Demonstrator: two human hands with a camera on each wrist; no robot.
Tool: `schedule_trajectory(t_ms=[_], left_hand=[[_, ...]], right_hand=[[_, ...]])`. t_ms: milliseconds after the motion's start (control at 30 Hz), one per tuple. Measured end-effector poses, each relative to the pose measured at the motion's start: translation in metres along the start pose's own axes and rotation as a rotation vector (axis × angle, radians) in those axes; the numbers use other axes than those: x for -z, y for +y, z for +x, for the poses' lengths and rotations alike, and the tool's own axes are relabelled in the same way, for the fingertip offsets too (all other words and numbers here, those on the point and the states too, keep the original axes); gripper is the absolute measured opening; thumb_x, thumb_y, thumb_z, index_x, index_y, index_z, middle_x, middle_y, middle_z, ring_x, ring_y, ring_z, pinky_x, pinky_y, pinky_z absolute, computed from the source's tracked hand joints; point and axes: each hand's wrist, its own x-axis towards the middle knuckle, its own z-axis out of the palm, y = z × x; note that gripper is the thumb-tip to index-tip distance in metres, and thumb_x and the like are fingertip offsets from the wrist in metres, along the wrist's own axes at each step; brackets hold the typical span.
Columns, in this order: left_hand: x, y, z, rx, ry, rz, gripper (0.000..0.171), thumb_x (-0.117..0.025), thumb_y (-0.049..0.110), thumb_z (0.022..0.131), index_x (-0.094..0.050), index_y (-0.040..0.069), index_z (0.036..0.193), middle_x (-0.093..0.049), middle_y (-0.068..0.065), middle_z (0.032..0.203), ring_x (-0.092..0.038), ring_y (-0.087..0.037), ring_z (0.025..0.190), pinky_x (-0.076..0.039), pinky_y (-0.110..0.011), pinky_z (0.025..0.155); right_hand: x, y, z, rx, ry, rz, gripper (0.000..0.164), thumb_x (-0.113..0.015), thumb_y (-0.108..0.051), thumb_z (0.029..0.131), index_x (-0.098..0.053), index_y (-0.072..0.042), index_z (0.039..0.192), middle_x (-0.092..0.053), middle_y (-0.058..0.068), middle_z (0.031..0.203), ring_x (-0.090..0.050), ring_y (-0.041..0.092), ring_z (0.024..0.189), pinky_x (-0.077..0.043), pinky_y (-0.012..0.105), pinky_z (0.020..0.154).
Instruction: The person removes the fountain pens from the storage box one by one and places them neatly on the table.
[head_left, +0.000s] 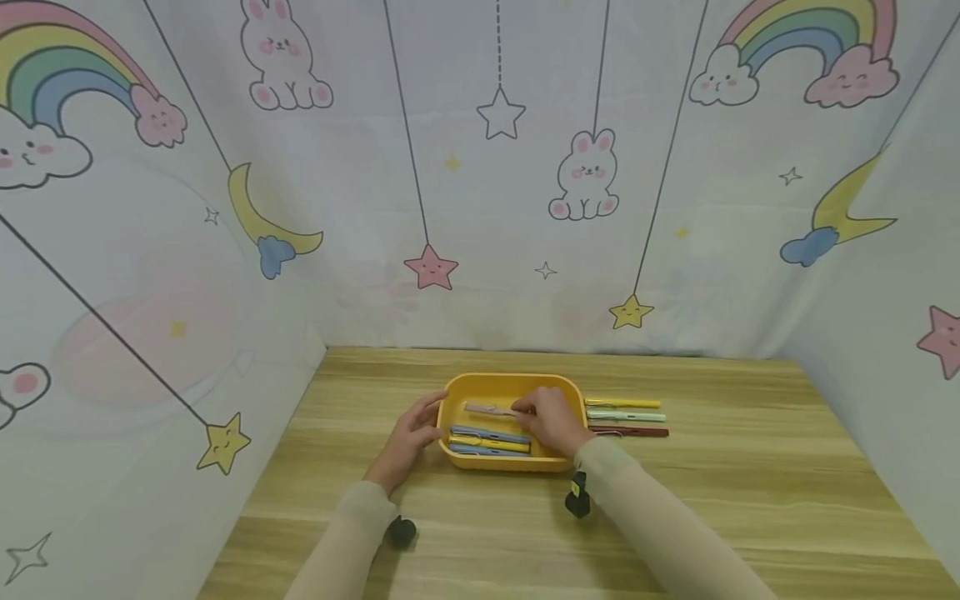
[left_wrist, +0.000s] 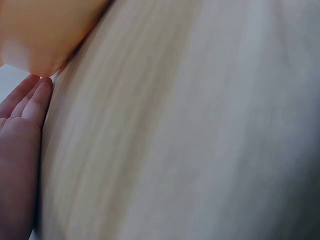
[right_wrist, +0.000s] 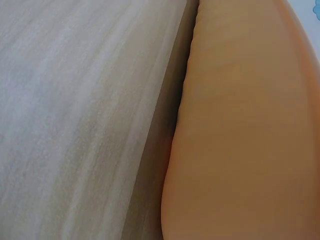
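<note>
A yellow tray with rounded corners stands on the wooden table. Inside its front part lie a blue pen, a yellow pen and another blue pen, side by side. My right hand reaches over the tray and pinches the right end of a pale pinkish pen behind them. With fairly straight fingers, my left hand touches the tray's left side; the left wrist view shows its fingertips against the tray wall. Only the tray's outer wall and the table appear in the right wrist view.
Right of the tray, a yellow pen, a mint-green pen and a dark red pen lie in roughly parallel rows on the table. A pale printed cloth surrounds the table at the back and sides.
</note>
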Motion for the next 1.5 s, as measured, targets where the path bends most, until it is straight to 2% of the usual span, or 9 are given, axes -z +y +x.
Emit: schedule_trajectory(t_ms=[200,433,533,700,800,933,1067,1267,1500], left_hand=[[0.001,-0.001,0.000,0.002,-0.005,-0.003,0.063,-0.058,-0.002,0.099,-0.045,0.013,0.159,-0.043,-0.018,0.164,-0.041,-0.038,0.150,-0.040,-0.041,0.115],[0.002,-0.003,0.002,-0.006,-0.005,-0.001,0.064,-0.059,-0.001,0.098,-0.044,0.012,0.159,-0.043,-0.019,0.163,-0.040,-0.038,0.151,-0.041,-0.036,0.114],[0.001,-0.002,0.001,0.000,-0.004,-0.005,0.064,-0.060,-0.001,0.098,-0.045,0.013,0.158,-0.043,-0.019,0.163,-0.040,-0.038,0.151,-0.039,-0.042,0.116],[0.001,-0.002,0.001,0.012,-0.004,-0.002,0.063,-0.058,-0.001,0.099,-0.045,0.015,0.158,-0.042,-0.018,0.164,-0.041,-0.038,0.151,-0.033,-0.054,0.119],[0.000,-0.001,0.001,0.011,-0.002,-0.004,0.063,-0.058,-0.002,0.099,-0.045,0.015,0.158,-0.042,-0.018,0.164,-0.041,-0.038,0.151,-0.032,-0.056,0.120],[0.000,0.000,0.000,0.005,-0.003,0.000,0.063,-0.057,-0.002,0.099,-0.044,0.013,0.159,-0.042,-0.018,0.164,-0.040,-0.039,0.151,-0.033,-0.056,0.120],[0.000,0.000,0.000,0.001,-0.008,0.007,0.063,-0.057,-0.002,0.100,-0.043,0.013,0.159,-0.041,-0.018,0.164,-0.041,-0.039,0.150,-0.036,-0.052,0.119],[0.001,0.000,0.000,-0.011,-0.016,0.008,0.064,-0.057,-0.001,0.100,-0.041,0.011,0.160,-0.041,-0.020,0.164,-0.041,-0.041,0.150,-0.043,-0.037,0.113],[0.001,0.000,0.000,0.004,-0.008,0.007,0.063,-0.058,0.001,0.100,-0.044,0.013,0.159,-0.041,-0.019,0.165,-0.040,-0.039,0.151,-0.041,-0.038,0.114]], right_hand=[[0.002,0.000,-0.001,0.015,0.047,-0.001,0.016,-0.074,-0.004,0.096,-0.082,-0.004,0.109,-0.080,0.009,0.106,-0.074,0.024,0.096,-0.061,0.043,0.084],[0.009,-0.003,-0.002,0.034,0.074,-0.045,0.013,-0.072,-0.004,0.097,-0.079,-0.005,0.108,-0.079,0.007,0.100,-0.073,0.024,0.094,-0.059,0.045,0.083],[0.011,-0.004,-0.003,0.033,0.076,-0.036,0.010,-0.072,-0.005,0.098,-0.077,-0.007,0.106,-0.078,0.005,0.098,-0.072,0.022,0.090,-0.059,0.043,0.081],[0.011,-0.002,-0.007,0.042,0.080,-0.005,0.011,-0.071,-0.007,0.099,-0.076,-0.010,0.108,-0.079,0.004,0.102,-0.073,0.019,0.094,-0.060,0.041,0.083],[0.011,0.000,-0.010,0.054,0.091,0.037,0.015,-0.070,-0.005,0.099,-0.077,-0.007,0.112,-0.079,0.006,0.108,-0.075,0.022,0.099,-0.060,0.041,0.087],[0.012,0.000,-0.015,0.024,0.107,0.136,0.020,-0.071,-0.004,0.098,-0.078,-0.004,0.116,-0.078,0.008,0.114,-0.075,0.024,0.105,-0.060,0.039,0.089],[0.014,0.000,-0.018,-0.022,0.140,0.210,0.020,-0.075,-0.005,0.095,-0.081,-0.008,0.114,-0.079,0.007,0.111,-0.076,0.022,0.099,-0.061,0.034,0.082],[0.020,0.001,-0.019,-0.006,0.191,0.250,0.016,-0.079,-0.005,0.091,-0.084,-0.007,0.107,-0.081,0.008,0.103,-0.076,0.019,0.088,-0.059,0.026,0.071],[0.026,0.005,-0.024,0.013,0.201,0.316,0.016,-0.079,-0.011,0.093,-0.084,-0.008,0.108,-0.081,0.008,0.103,-0.075,0.016,0.085,-0.057,0.025,0.067]])
